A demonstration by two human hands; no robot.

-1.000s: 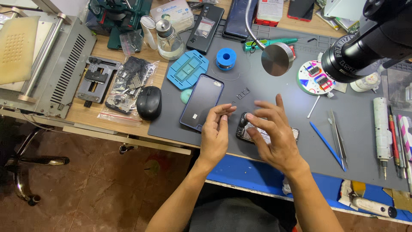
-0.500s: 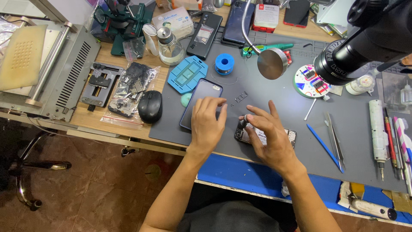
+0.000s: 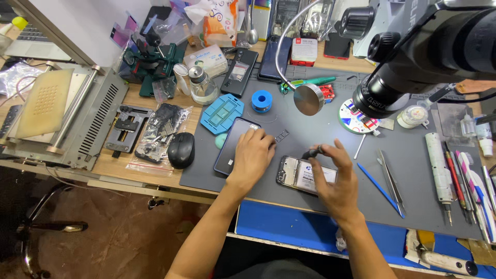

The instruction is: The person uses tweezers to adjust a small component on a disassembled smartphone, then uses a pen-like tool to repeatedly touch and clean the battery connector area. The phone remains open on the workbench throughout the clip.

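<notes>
Your left hand (image 3: pixel 253 155) lies flat, holding nothing, on the black panel (image 3: pixel 233 145), left of the opened phone (image 3: pixel 301 175). Your right hand (image 3: pixel 335 181) rests on that phone, fingertips pinching a small dark part (image 3: pixel 311 152) at its far edge.

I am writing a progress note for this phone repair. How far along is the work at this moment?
Done: the opened phone lies with its back off and its battery exposed, and a separate phone screen lies beside it on the grey mat. In hand: the right hand pinches a small dark part over the opened phone while the left hand rests on the screen. Left: the phone is not closed.
</notes>
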